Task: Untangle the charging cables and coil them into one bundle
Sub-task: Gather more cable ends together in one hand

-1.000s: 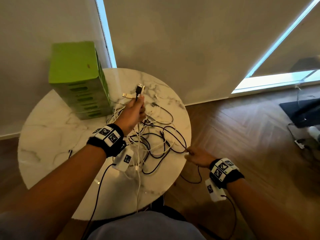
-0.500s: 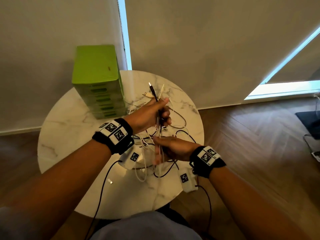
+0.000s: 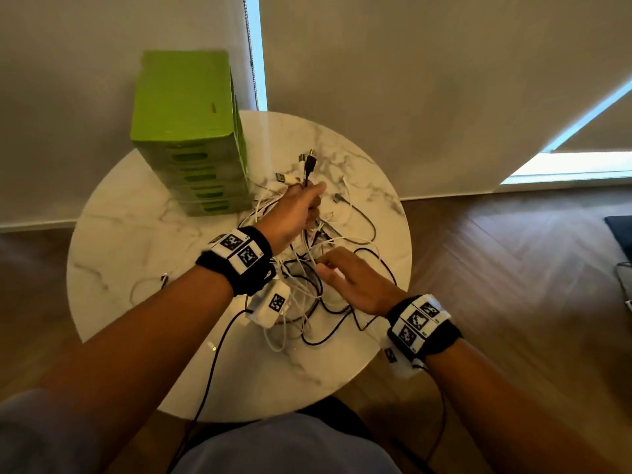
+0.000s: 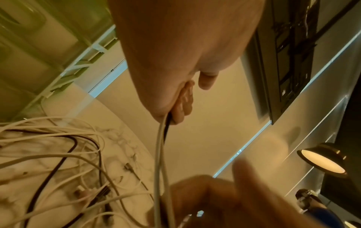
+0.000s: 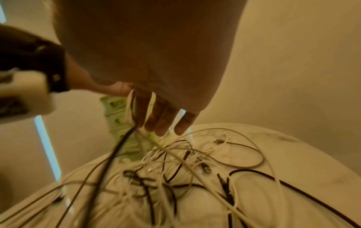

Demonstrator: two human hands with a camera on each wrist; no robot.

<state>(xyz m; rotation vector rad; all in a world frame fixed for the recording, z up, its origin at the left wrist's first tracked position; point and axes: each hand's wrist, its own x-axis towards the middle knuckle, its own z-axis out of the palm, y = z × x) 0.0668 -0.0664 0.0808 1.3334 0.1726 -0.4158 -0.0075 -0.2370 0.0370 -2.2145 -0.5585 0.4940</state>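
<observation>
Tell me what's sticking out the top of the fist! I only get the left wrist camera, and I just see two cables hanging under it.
Observer: The head camera shows the left hand gripping the cables. Above it a black plug and a pale plug stick up.
Operator: Is the blurry other hand grabbing anything?
Observer: It doesn't look like it. The right hand has straight fingers spread over the tangle.
Operator: Is any cable hiding from me?
Observer: Yes, one thin white cable lies alone on the table, left of the left arm.
</observation>
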